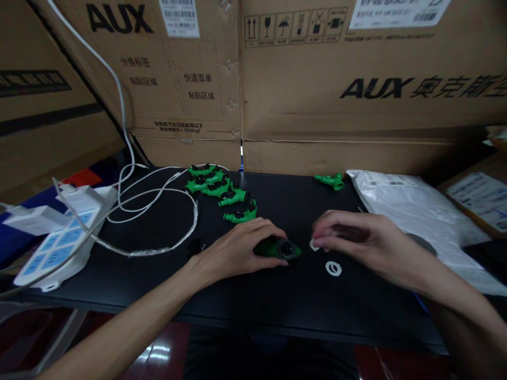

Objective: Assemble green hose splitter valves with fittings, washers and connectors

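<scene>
In the head view, my left hand is wrapped round a green hose splitter, whose dark round opening faces me. To its right, my right hand pinches a small white washer between thumb and fingers, a short way off from the splitter. Another white washer lies flat on the black table just below the right hand. Beyond the left hand sit several green splitters with black valves, and one lies nearest to it.
A single green splitter lies at the back right, beside a white plastic package. On the left are a power strip and a looped white cable. Large cardboard boxes stand along the back.
</scene>
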`<control>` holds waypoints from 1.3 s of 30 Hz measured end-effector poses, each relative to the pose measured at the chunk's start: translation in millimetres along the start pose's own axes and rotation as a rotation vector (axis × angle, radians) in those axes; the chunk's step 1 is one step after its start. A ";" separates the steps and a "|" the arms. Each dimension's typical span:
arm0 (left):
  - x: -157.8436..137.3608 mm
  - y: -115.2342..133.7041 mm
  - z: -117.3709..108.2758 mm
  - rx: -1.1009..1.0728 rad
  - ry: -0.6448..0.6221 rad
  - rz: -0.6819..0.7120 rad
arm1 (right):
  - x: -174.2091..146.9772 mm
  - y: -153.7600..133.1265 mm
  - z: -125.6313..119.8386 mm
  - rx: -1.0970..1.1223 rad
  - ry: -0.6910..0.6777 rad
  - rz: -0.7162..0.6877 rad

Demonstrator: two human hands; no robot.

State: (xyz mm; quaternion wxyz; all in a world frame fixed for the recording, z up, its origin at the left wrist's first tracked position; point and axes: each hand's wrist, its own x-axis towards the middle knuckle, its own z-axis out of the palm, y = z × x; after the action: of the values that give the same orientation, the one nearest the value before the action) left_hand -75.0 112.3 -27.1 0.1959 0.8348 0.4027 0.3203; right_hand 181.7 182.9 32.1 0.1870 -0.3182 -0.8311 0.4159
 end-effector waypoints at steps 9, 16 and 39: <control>-0.8 -6.3 5.1 0.035 0.032 0.022 | 30.3 -3.8 37.7 0.246 -0.141 0.022; -0.8 -6.1 3.7 0.039 0.045 0.031 | 28.5 -0.8 41.8 0.334 -0.136 0.039; -1.5 -5.6 2.3 0.149 0.276 0.026 | 25.8 5.3 58.2 0.668 -0.082 0.129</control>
State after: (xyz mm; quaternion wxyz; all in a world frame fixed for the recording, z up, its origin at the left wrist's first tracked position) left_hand -77.1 114.3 -32.6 0.0722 0.8002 0.4376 0.4036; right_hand 131.4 169.7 -5.0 0.2207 -0.2745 -0.6339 0.6886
